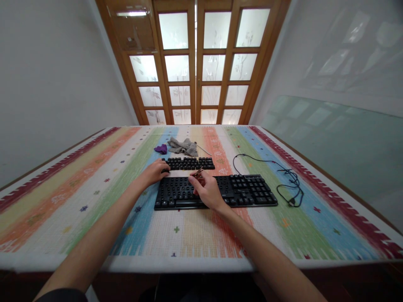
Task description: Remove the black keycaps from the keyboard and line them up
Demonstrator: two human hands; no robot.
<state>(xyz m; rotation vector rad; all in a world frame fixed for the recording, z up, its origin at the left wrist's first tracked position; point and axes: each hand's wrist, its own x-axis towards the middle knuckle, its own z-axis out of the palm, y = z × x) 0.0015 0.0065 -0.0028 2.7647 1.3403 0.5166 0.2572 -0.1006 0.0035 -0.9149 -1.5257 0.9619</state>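
Head view | right hand (206, 189) over keyboard (233, 192), fingertips pinched on small tool (198, 172) | left hand (155, 171) at loose keys (190, 163) just beyond keyboard, cannot tell whether gripping one | risk: scattering loose keys through a careless left-hand nudge

The left forearm (110, 214) and right forearm (261, 245) (both bare) angle inward and forward. The left hand (155, 171) reaches slightly farther, palm down, fingers (164, 165) bent; the right hand (208, 191) curls, thumb (195, 183) drawn into a pinch.
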